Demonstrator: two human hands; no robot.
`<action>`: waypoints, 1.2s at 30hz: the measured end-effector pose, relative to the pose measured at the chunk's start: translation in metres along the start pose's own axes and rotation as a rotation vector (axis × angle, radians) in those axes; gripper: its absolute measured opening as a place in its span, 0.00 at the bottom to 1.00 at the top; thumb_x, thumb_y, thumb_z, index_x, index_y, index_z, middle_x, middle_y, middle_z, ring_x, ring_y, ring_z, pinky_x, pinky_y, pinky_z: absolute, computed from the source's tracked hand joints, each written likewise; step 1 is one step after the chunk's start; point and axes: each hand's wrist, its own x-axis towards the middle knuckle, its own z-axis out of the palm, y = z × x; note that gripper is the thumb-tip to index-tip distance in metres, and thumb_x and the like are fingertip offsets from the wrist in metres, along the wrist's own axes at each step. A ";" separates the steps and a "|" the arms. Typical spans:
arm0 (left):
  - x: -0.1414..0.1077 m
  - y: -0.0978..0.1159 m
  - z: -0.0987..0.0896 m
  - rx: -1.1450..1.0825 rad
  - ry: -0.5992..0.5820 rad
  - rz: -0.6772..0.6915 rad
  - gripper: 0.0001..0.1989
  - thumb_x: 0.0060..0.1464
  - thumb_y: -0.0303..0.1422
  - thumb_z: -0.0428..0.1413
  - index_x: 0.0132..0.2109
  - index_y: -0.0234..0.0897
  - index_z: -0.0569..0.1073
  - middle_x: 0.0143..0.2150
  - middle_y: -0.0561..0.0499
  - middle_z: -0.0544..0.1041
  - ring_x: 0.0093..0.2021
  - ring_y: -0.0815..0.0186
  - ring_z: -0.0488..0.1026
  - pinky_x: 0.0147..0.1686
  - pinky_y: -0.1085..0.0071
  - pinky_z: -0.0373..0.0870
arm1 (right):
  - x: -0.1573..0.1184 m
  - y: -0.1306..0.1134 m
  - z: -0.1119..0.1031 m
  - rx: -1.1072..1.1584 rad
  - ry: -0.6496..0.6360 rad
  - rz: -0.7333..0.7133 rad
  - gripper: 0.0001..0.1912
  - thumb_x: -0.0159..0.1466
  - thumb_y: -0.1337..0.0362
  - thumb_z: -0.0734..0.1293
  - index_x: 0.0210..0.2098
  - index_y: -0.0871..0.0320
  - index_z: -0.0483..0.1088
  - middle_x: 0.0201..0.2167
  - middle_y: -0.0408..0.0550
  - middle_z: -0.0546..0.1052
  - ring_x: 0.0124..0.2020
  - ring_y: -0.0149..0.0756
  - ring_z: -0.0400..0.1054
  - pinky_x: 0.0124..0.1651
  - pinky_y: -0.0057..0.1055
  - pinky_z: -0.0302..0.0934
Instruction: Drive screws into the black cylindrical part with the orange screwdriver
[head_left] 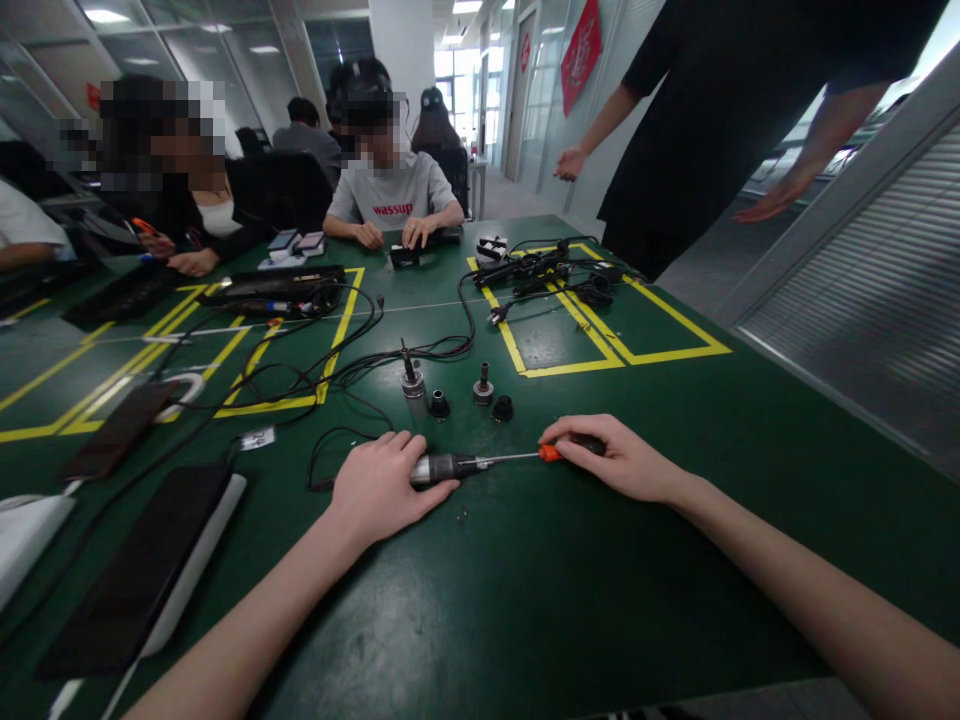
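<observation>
My left hand (379, 485) is wrapped over a silver, cylindrical corded handpiece (439, 469) with a black tapered nose, lying on the green table. In my right hand (626, 458) is a screwdriver (551, 453) with an orange and dark handle. Its thin shaft points left and meets the handpiece's nose; whether the tip is inside or beside it I cannot tell. Behind my hands stand a silver motor-like part (412, 383) with a thin spindle and a shorter metal part (484, 387). A black cap (439, 405) and another black cap (502, 408) sit beside them. Tiny bits, perhaps screws, (462, 516) lie nearer me.
Black cables (360, 370) run across the table, with a tangled cord bundle (532, 270) farther back. Phones, including a large dark one (142, 570), lie on the left. A seated person (394, 195) handles a small black object opposite; another person (712, 130) stands at right.
</observation>
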 end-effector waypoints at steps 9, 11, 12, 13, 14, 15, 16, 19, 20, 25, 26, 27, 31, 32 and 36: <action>0.000 -0.002 0.000 -0.013 0.003 -0.009 0.22 0.61 0.55 0.57 0.38 0.39 0.74 0.38 0.46 0.80 0.39 0.54 0.79 0.37 0.63 0.71 | -0.001 0.000 0.000 0.105 0.043 0.064 0.17 0.69 0.50 0.68 0.45 0.56 0.78 0.38 0.49 0.82 0.38 0.40 0.76 0.42 0.36 0.71; -0.001 -0.002 0.000 -0.018 0.001 -0.013 0.22 0.61 0.55 0.57 0.38 0.39 0.74 0.38 0.46 0.80 0.39 0.54 0.79 0.37 0.63 0.71 | -0.001 0.000 -0.001 0.106 0.061 0.067 0.17 0.68 0.49 0.69 0.45 0.56 0.78 0.39 0.49 0.82 0.39 0.41 0.76 0.44 0.37 0.71; -0.001 -0.001 -0.001 -0.019 0.000 -0.014 0.21 0.61 0.55 0.57 0.38 0.39 0.74 0.38 0.46 0.80 0.39 0.54 0.79 0.37 0.63 0.71 | -0.001 0.000 -0.001 0.104 0.065 0.065 0.17 0.68 0.49 0.69 0.44 0.56 0.79 0.39 0.49 0.82 0.39 0.41 0.76 0.44 0.37 0.71; -0.001 -0.001 -0.001 -0.021 0.000 -0.014 0.21 0.61 0.54 0.57 0.38 0.39 0.73 0.38 0.47 0.80 0.40 0.54 0.79 0.37 0.63 0.71 | -0.001 -0.001 -0.001 0.100 0.068 0.060 0.16 0.68 0.50 0.69 0.43 0.56 0.79 0.39 0.49 0.82 0.39 0.41 0.76 0.45 0.38 0.71; -0.001 -0.001 -0.001 -0.021 0.000 -0.015 0.21 0.61 0.54 0.57 0.38 0.39 0.73 0.38 0.47 0.80 0.40 0.54 0.79 0.37 0.63 0.71 | -0.001 -0.001 -0.001 0.094 0.068 0.054 0.16 0.68 0.50 0.68 0.43 0.56 0.79 0.39 0.49 0.82 0.40 0.42 0.76 0.45 0.38 0.71; -0.001 -0.001 -0.002 -0.022 0.001 -0.015 0.21 0.60 0.54 0.57 0.38 0.39 0.73 0.38 0.46 0.80 0.40 0.54 0.79 0.37 0.63 0.71 | 0.000 -0.002 -0.001 0.087 0.066 0.048 0.16 0.69 0.50 0.68 0.42 0.55 0.79 0.39 0.49 0.81 0.39 0.42 0.76 0.44 0.38 0.70; -0.001 0.000 -0.002 -0.022 0.000 -0.014 0.21 0.60 0.54 0.57 0.38 0.39 0.73 0.38 0.46 0.80 0.40 0.55 0.79 0.37 0.63 0.71 | 0.000 -0.002 -0.001 0.080 0.062 0.045 0.16 0.69 0.50 0.68 0.42 0.55 0.79 0.39 0.49 0.81 0.39 0.42 0.76 0.43 0.38 0.70; -0.001 0.000 -0.002 -0.025 0.000 -0.011 0.21 0.61 0.54 0.57 0.38 0.39 0.73 0.38 0.46 0.80 0.40 0.54 0.79 0.37 0.63 0.71 | 0.001 -0.003 -0.001 0.051 0.032 0.048 0.17 0.71 0.49 0.65 0.41 0.55 0.80 0.38 0.49 0.81 0.38 0.42 0.75 0.40 0.37 0.69; 0.000 0.000 -0.002 -0.026 0.002 -0.010 0.21 0.61 0.54 0.57 0.38 0.39 0.73 0.38 0.46 0.80 0.40 0.54 0.79 0.37 0.63 0.72 | 0.001 -0.002 -0.001 0.036 0.016 0.049 0.18 0.72 0.49 0.64 0.41 0.55 0.80 0.38 0.49 0.82 0.38 0.41 0.75 0.40 0.37 0.68; 0.000 0.000 -0.002 -0.024 0.011 -0.005 0.21 0.61 0.54 0.57 0.38 0.40 0.73 0.38 0.46 0.80 0.41 0.54 0.79 0.37 0.63 0.72 | 0.001 0.000 0.000 -0.019 0.004 0.051 0.24 0.74 0.46 0.58 0.42 0.54 0.79 0.35 0.48 0.81 0.32 0.38 0.72 0.36 0.35 0.64; 0.000 0.000 -0.001 -0.024 0.011 -0.004 0.21 0.61 0.54 0.57 0.38 0.39 0.73 0.38 0.46 0.80 0.40 0.54 0.79 0.37 0.63 0.72 | 0.000 0.000 0.001 -0.010 0.014 0.056 0.23 0.74 0.46 0.59 0.43 0.54 0.79 0.35 0.47 0.80 0.31 0.38 0.71 0.36 0.34 0.64; 0.000 0.000 -0.001 -0.024 0.011 -0.002 0.21 0.61 0.54 0.57 0.38 0.39 0.74 0.38 0.46 0.80 0.40 0.54 0.79 0.37 0.63 0.72 | 0.000 0.000 0.001 0.003 0.025 0.063 0.22 0.74 0.46 0.60 0.44 0.54 0.79 0.35 0.47 0.80 0.31 0.37 0.70 0.35 0.34 0.63; 0.000 0.000 -0.002 -0.022 0.009 0.000 0.21 0.61 0.53 0.58 0.38 0.39 0.74 0.37 0.46 0.80 0.40 0.53 0.79 0.37 0.63 0.72 | -0.001 0.001 0.000 0.071 0.082 0.087 0.18 0.70 0.48 0.66 0.45 0.55 0.78 0.31 0.46 0.77 0.30 0.37 0.69 0.35 0.33 0.65; 0.000 0.000 -0.002 -0.020 0.007 -0.001 0.21 0.61 0.53 0.58 0.38 0.39 0.74 0.37 0.46 0.80 0.40 0.53 0.79 0.37 0.63 0.72 | -0.001 0.001 0.000 0.082 0.104 0.089 0.18 0.69 0.48 0.67 0.45 0.56 0.78 0.31 0.46 0.76 0.30 0.37 0.69 0.36 0.33 0.65; -0.001 0.000 -0.002 -0.013 0.001 0.001 0.21 0.61 0.54 0.57 0.39 0.39 0.74 0.38 0.46 0.80 0.41 0.53 0.79 0.37 0.63 0.72 | -0.001 0.001 -0.001 0.093 0.145 0.080 0.19 0.66 0.47 0.70 0.43 0.56 0.78 0.35 0.47 0.77 0.34 0.38 0.71 0.38 0.34 0.66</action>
